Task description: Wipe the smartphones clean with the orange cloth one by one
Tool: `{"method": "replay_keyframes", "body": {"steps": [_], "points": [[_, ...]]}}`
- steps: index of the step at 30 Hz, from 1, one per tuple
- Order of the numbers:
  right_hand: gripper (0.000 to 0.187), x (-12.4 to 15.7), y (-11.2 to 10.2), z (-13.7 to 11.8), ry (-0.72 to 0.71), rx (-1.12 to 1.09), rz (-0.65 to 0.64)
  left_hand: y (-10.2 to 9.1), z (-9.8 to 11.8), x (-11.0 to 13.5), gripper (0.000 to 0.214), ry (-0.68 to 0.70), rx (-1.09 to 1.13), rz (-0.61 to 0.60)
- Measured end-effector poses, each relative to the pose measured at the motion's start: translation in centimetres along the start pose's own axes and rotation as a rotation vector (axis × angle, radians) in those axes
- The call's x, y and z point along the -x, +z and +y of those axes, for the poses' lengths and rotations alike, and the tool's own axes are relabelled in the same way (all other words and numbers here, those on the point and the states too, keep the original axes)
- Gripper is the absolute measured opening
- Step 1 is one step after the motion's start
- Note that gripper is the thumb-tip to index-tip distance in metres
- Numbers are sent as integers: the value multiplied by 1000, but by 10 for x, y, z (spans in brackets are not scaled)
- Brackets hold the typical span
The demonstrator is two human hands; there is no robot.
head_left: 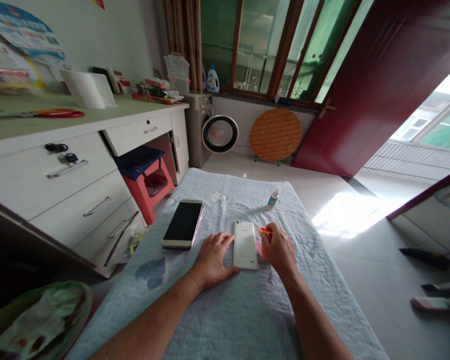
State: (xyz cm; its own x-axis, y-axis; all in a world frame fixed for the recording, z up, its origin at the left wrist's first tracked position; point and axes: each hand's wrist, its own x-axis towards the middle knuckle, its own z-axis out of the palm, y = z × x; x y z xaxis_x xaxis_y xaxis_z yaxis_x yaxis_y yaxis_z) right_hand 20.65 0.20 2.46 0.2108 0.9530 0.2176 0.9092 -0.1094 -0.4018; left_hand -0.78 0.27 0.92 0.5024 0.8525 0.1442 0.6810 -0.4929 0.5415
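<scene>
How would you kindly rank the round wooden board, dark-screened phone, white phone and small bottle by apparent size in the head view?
Round wooden board
Dark-screened phone
White phone, slightly smaller
Small bottle

Left hand [214, 257] arched, right hand [280, 248] curled

At far left, a white desk [129, 111] stands along the wall; on its top lie a red-handled tool [60, 114] and, farther off, a roll of white paper [84, 90]; a red stool [145, 197] bearing a dark blue cushion [139, 161] sits partly beneath. At the far side, a washing machine [196, 131] has its round door [220, 134] ajar; clear plastic boxes [177, 70] and a white bottle [212, 81] are noted near its top; a brown curtain [183, 30] hangs behind. A round wooden board [275, 134] stands upright below the window [260, 45]; the red door [360, 90] at far right is open; at near left, a basket [87, 307] contains crumpled white material [41, 315].
</scene>
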Motion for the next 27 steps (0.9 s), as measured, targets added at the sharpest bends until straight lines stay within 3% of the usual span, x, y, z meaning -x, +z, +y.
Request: {"method": "replay_keyframes", "body": {"steps": [13,23,27], "points": [[18,4,-4,-1,-23,275,-9,2,-1,0,71,1,-17,18],[14,2,-1,3,8,208,48,1,-1,0,72,3,13,11],[13,2,-3,1,30,215,14,1,0,0,72,-1,10,14]]}}
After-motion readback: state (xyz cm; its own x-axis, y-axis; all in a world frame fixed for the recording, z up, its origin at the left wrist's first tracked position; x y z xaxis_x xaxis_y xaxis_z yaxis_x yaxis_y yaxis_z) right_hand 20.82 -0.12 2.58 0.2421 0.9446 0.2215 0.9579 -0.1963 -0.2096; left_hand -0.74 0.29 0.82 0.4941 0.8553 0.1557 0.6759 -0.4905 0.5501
